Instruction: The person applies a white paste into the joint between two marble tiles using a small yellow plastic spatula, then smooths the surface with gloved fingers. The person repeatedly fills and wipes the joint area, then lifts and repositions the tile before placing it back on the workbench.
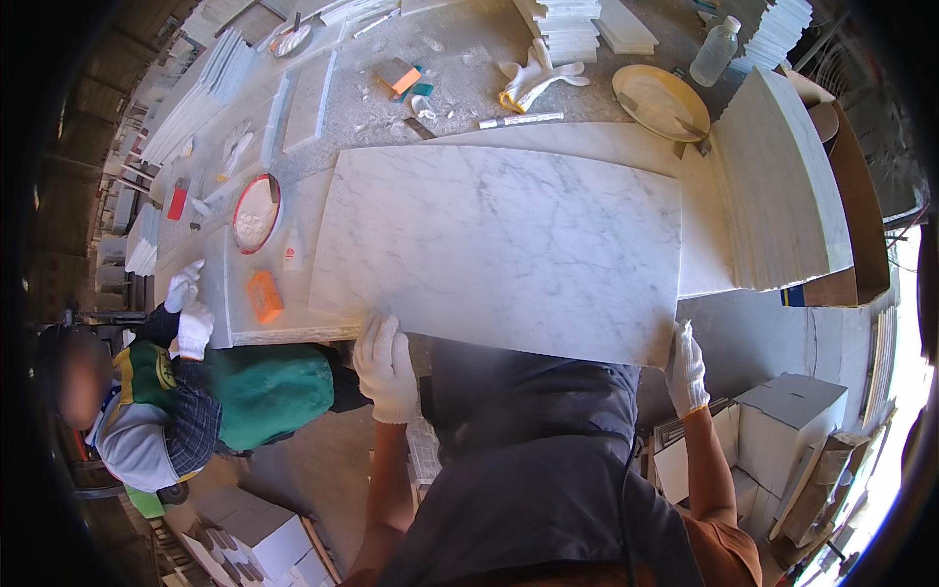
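A large white marble slab (499,245) with grey veins lies in front of me, its near edge jutting past the worktable toward my body. My left hand (384,372), in a white knit glove, grips its near left corner, with the thumb side hidden. The gloved right hand (687,370) holds the near right corner, fingers along the right edge. Beneath the slab's far and right sides another pale slab (706,225) shows. To the right, a thick stack of marble slabs (782,186) stands beside it.
A yellow bowl (661,102), a marker (521,120), a loose glove (538,76) and a clear bottle (715,51) sit beyond the slab. Left are a red-rimmed bowl (256,213) and an orange block (264,296). A co-worker (176,401) in white gloves is at left. Cardboard boxes (790,416) stand low right.
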`<action>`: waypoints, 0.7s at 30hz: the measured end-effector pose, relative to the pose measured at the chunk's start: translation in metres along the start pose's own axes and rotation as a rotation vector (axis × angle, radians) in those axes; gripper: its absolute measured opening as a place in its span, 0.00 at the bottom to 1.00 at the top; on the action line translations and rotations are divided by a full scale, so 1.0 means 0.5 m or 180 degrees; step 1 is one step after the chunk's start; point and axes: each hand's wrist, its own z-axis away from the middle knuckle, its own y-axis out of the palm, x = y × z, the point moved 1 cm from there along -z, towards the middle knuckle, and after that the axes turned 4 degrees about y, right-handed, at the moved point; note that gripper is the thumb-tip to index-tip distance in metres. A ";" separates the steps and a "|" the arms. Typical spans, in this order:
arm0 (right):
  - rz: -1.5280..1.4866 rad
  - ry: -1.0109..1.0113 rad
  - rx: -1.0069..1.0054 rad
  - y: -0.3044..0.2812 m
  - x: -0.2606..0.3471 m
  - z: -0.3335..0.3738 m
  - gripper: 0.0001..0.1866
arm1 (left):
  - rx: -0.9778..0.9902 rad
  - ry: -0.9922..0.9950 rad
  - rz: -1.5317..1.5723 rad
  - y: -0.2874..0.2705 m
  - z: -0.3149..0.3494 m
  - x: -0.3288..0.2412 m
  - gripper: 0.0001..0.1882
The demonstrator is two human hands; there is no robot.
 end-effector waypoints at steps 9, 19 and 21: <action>-0.0644 0.2109 0.0009 0.039 0.141 -0.054 0.31 | 0.0691 0.0798 0.0285 0.058 -0.057 -0.164 0.19; -0.0327 0.2055 -0.0276 0.053 0.172 -0.055 0.30 | 0.1369 0.2749 0.0320 0.479 -0.367 -0.351 0.34; 0.0158 0.2170 -0.0148 0.043 0.171 -0.061 0.31 | 0.1402 0.2083 0.0071 0.489 -0.445 -0.242 0.34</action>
